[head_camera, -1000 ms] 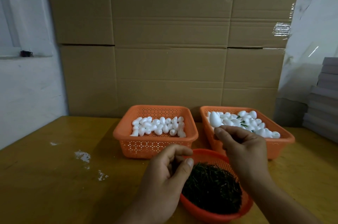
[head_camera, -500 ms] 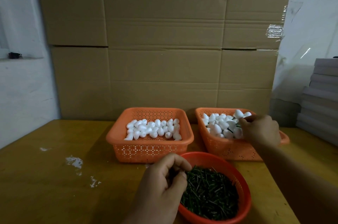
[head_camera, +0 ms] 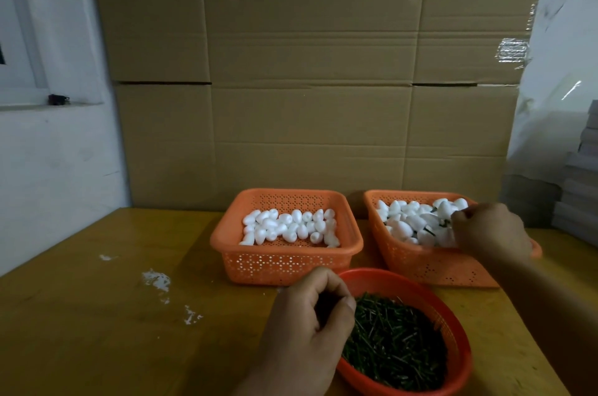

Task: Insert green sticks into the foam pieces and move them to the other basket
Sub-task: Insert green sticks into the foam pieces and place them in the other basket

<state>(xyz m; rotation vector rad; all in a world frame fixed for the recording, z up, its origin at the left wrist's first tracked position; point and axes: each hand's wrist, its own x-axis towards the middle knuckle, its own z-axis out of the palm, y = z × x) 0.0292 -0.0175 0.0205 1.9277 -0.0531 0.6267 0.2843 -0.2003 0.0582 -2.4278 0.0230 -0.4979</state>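
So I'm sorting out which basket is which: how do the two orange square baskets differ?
The left basket holds plain white foam pieces; the right basket holds foam pieces with green sticks showing among them. The left basket's layer is low and untouched; the right one's is heaped, with the right hand in it. Both are orange, perforated and square.

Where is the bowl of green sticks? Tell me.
Head view, bottom centre-right: the red bowl sits nearest the person, before both orange baskets, left hand at its left rim.

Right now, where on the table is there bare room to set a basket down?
The table's left half lies bare, bordered by the left basket and the wall, apart from white crumbs. It is crowded right of there: right basket, stick bowl and both hands.
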